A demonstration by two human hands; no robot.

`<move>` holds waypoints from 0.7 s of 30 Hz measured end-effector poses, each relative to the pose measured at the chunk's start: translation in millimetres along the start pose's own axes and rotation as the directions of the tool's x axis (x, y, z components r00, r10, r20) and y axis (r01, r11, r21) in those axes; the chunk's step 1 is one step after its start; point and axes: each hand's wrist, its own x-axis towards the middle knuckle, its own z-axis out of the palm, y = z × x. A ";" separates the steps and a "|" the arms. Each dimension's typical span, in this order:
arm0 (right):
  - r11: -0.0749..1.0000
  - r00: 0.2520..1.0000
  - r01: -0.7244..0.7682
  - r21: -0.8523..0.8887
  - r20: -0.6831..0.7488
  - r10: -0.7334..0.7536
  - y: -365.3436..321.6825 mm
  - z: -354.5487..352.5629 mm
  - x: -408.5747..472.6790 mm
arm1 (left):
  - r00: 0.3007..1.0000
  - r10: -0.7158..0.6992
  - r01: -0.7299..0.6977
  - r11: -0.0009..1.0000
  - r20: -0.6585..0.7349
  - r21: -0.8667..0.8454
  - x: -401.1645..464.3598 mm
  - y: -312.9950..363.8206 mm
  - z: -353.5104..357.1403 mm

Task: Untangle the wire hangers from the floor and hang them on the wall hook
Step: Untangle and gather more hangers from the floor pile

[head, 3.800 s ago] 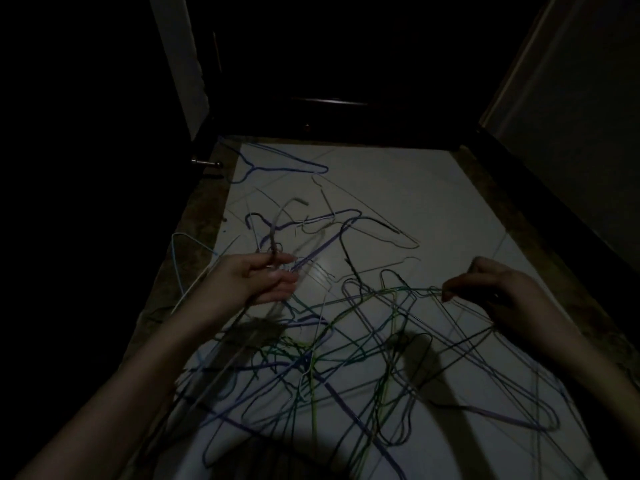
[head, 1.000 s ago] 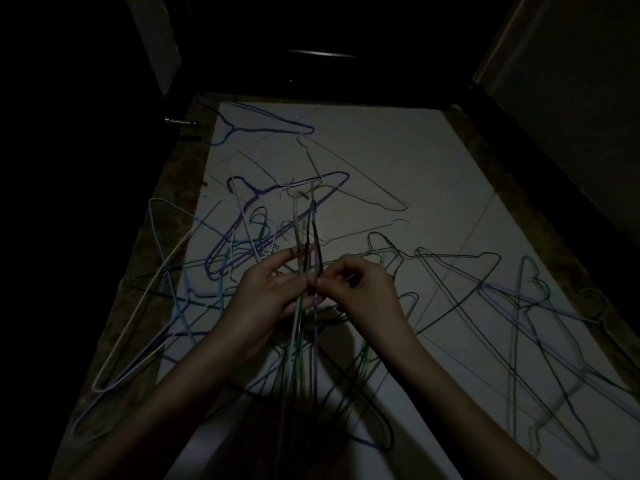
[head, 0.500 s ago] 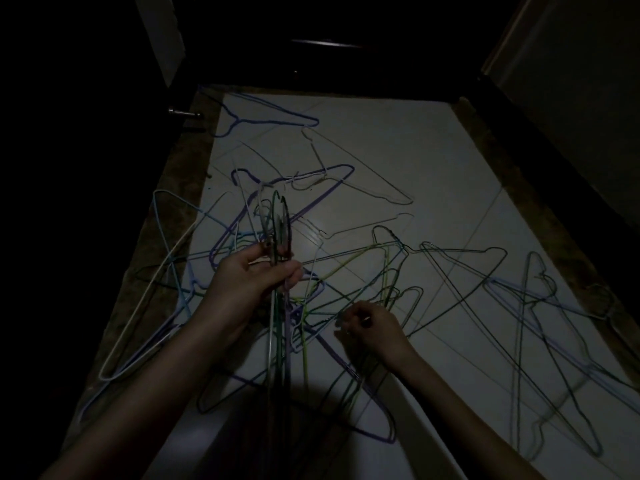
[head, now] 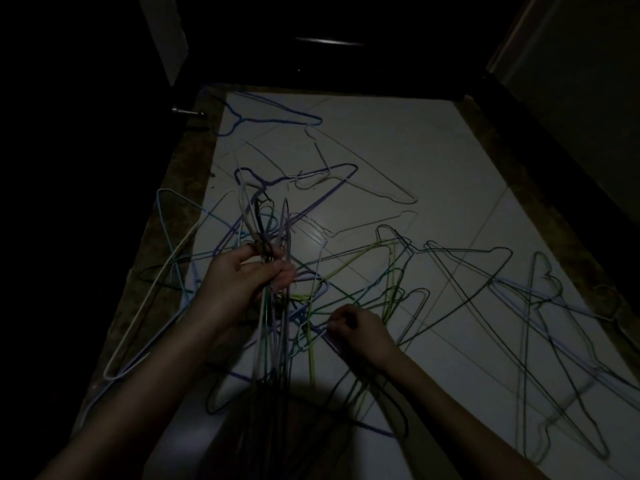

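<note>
white floor (head: 398,150) | left hand (head: 242,282) grips hanger bundle (head: 268,233) | right hand (head: 360,327) pinches wire (head: 313,336)

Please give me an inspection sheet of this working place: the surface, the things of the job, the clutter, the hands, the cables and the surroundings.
Surface: pale tiled floor, dimly lit, with a darker mottled border along both sides.
Job's things: held bundle of hangers, hooks pointing up; tangled hangers spread over the floor; a blue hanger lies apart at the far end. The wall hook is not seen.
Clutter: nothing seen.
Hands: left hand grips the bundle below the hooks; right hand pinches a wire in the tangle.
Cables: nothing seen.
Surroundings: dark doorway ahead, wall at right; too dark for more.
</note>
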 end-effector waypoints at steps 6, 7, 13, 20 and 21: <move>0.995 0.973 -0.031 0.095 -0.224 0.052 6.3 -18.8 -3.5 | 1.000 -0.030 0.029 0.999 -0.004 -0.023 0.1 -4.2 1.0; 0.997 0.966 -0.033 0.073 -0.254 0.051 8.4 -23.7 -3.4 | 1.000 -0.027 0.027 0.999 -0.007 -0.017 0.3 -5.0 0.9; 0.996 0.932 -0.072 -0.054 -0.360 0.047 22.4 -43.7 0.4 | 1.000 -0.016 0.016 0.999 -0.006 0.048 -0.5 -7.6 1.3; 0.998 0.959 -0.065 -0.022 -0.276 0.056 32.1 -41.3 -4.2 | 0.999 -0.036 0.036 0.999 -0.007 0.038 0.3 -9.2 1.4; 0.998 0.962 -0.056 -0.023 -0.267 0.048 33.6 -38.1 -5.5 | 0.999 -0.042 0.043 0.999 -0.008 0.032 0.2 -9.2 1.7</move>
